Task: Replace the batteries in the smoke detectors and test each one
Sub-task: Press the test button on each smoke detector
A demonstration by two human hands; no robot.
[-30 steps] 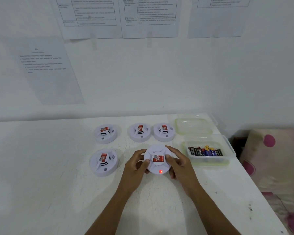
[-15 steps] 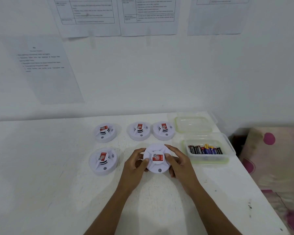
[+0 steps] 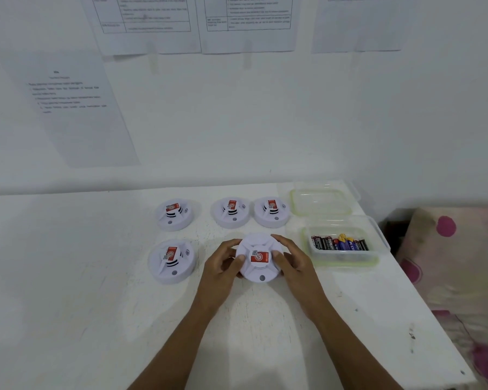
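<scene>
Both hands on it: left hand (image 3: 223, 267) and right hand (image 3: 295, 264), each grip curled round the rim of the round white plastic smoke detector (image 3: 258, 270), thumbs on top. It sits on the white surface (image 3: 68, 291) towards the right edge, just beside the clear plastic box (image 3: 375, 243) of batteries (image 3: 338, 243).

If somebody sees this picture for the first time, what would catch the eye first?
First the middle of the table: the left hand and the right hand grip a white smoke detector with a red label from both sides. Next, the colourful batteries in a clear box to its right. One similar detector lies to its left, and a row of three behind.
</scene>
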